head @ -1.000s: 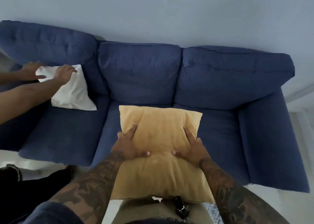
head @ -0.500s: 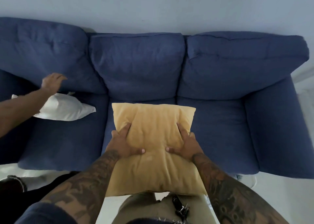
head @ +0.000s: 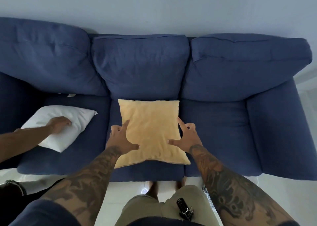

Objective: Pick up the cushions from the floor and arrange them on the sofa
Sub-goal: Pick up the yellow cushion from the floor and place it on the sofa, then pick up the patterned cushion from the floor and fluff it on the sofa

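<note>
Two cushions on the sofa [head: 257,122], none visible on the floor strip in view. Yellow cushion [head: 151,131] lies flat on the middle seat, far edge touching the base of the middle back cushion [head: 140,62]. Left hand [head: 120,138] and right hand [head: 187,138] flank it, fingers spread and loose, thumbs pressing the fabric, index fingers along the side edges; nothing clamped. White cushion [head: 68,121] lies flat on the left seat under another person's hand [head: 59,123], palm down, fingers relaxed.

Risks, judged from this:
- Near edge of the yellow cushion sits close to the seat front; a careless pull back could drag it off toward the floor.
- If stood upright, soft filling may slump forward without firm lean on the back cushion.
- Light open-hand contact means fabric may bunch instead of sliding.
</note>
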